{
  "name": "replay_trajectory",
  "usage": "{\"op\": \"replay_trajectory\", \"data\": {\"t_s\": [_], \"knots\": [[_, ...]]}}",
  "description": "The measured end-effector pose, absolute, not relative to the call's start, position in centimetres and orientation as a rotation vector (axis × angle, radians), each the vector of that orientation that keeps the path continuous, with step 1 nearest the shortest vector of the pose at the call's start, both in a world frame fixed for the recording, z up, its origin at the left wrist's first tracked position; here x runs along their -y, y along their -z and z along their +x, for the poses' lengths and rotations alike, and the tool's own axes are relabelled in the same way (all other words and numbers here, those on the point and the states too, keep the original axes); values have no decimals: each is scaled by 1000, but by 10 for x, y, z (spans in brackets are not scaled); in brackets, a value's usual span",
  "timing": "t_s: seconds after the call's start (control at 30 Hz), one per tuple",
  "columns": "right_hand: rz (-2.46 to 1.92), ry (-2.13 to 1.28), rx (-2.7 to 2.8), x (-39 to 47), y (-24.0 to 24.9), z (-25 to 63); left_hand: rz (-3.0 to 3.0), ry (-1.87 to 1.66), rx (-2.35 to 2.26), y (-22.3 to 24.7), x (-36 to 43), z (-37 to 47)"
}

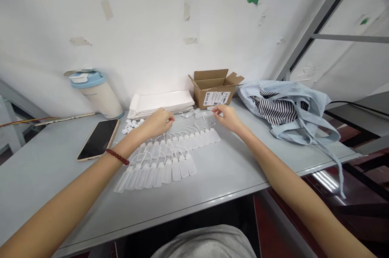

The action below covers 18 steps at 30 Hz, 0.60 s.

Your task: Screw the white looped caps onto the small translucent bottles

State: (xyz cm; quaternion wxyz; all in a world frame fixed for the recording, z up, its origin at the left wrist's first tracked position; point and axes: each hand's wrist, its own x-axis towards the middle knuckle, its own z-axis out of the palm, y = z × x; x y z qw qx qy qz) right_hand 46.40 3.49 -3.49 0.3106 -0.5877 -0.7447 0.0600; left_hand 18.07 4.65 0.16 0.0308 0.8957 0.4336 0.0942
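Note:
Flat translucent plastic pieces (158,175), each with a thin curved strand at its top, lie side by side in a front row. Another row of the same pieces (194,140) lies behind it, partly covered by my left forearm. My left hand (158,122) hovers over the back row, its fingers curled and the fingertips pinched together; anything between them is too small to make out. Over by the carton, my right hand (227,117) has thumb and forefinger closed near some loose translucent pieces (199,114). Whatever its fingertips hold cannot be made out.
Small white pieces (129,125) are heaped beside a phone (99,139). Along the wall stand a tumbler (99,93), a stack of white paper-like sheets (161,102) and an open cardboard box (199,97). A light blue cloth bag (310,95) hangs partly over the right edge.

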Motion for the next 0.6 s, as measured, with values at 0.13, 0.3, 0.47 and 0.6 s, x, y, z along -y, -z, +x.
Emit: {"op": "replay_trajectory", "data": {"t_s": [0.13,0.3,0.47,0.6], "knots": [[-1576,-85,2025,-52,51,477,2800,-273,-1250,6,-60,198],[-1574,-54,2110,-63,65,481,2876,-279,-1152,5,-66,226],[-1623,-45,2160,-63,71,480,3004,-233,-957,2,-70,263],[-1661,-5,2160,-61,73,479,3076,-175,-873,11,-77,284]]}}
